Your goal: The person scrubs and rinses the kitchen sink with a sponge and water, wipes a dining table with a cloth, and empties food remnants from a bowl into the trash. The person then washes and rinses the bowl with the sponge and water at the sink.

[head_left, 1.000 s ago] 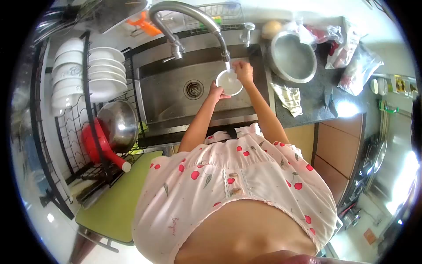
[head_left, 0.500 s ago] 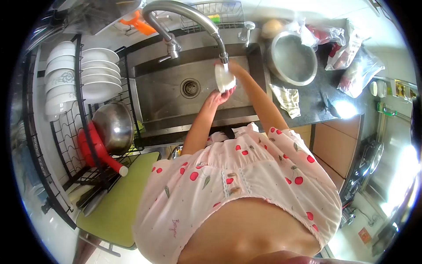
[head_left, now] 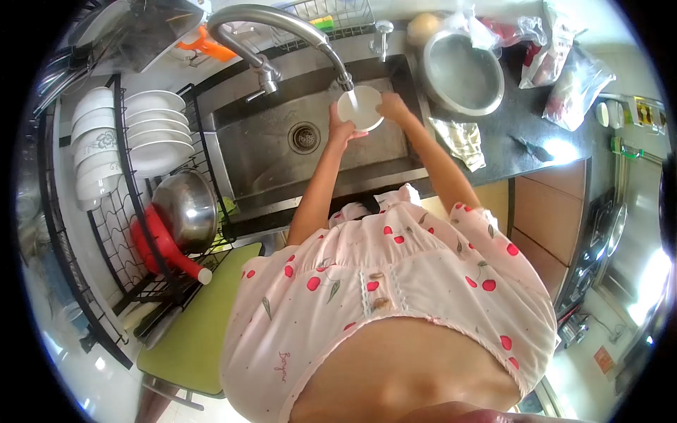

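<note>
A white bowl [head_left: 365, 113] is held over the sink [head_left: 261, 158] with its opening facing up toward me. Water runs into it from the curved metal faucet [head_left: 345, 79]. My left hand [head_left: 341, 127] grips the bowl's left side, fingers reaching underneath. On the opposite rim, my right hand [head_left: 393, 107] is closed on the edge. Some of the fingers are hidden behind the bowl. The round drain [head_left: 305, 138] lies to the left of the bowl.
At left, a black dish rack [head_left: 134, 211] holds white bowls [head_left: 99, 144], plates [head_left: 161, 156], a metal basin [head_left: 194, 211] and a red pan [head_left: 151, 240]. On the right counter are a large pot [head_left: 462, 74], a cloth [head_left: 460, 143] and plastic bags [head_left: 578, 88].
The bowl has turned from sideways to opening upward, with water now falling inside it. My right hand has shifted from beneath the faucet to the bowl's right rim.
</note>
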Motion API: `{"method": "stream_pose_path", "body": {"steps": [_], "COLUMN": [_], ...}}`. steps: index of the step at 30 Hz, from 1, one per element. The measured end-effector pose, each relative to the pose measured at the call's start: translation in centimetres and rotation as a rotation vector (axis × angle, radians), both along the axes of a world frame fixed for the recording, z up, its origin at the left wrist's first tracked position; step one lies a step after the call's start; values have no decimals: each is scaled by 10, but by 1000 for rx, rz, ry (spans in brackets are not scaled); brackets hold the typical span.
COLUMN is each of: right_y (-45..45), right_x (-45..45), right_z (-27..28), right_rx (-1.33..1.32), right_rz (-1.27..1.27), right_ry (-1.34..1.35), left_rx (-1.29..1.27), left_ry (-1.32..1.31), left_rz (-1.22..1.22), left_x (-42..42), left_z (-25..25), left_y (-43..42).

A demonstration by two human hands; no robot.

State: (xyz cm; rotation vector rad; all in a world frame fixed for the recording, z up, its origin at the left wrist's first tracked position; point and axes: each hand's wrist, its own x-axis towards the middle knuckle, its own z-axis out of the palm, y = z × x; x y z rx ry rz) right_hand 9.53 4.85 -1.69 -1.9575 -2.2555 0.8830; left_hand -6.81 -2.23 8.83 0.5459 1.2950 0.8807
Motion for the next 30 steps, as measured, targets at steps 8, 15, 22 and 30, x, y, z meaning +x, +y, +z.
{"method": "stream_pose_path", "body": {"steps": [8, 15, 22, 30], "right_y": [19, 9, -3, -49], "right_x": [-52, -91, -57, -44], "right_z": [103, 119, 159, 100], "right_rx": [-6, 293, 93, -305], "right_rz": [398, 312, -1, -803], "right_ry": [-198, -75, 142, 681], "left_rx": [18, -362, 73, -52], "left_ry": [469, -275, -391, -34], "left_rz": [-163, 530, 531, -73], "left_x": [-15, -9, 12, -31], "left_z": [-15, -70, -57, 0], "left_y": [6, -8, 2, 5]}}
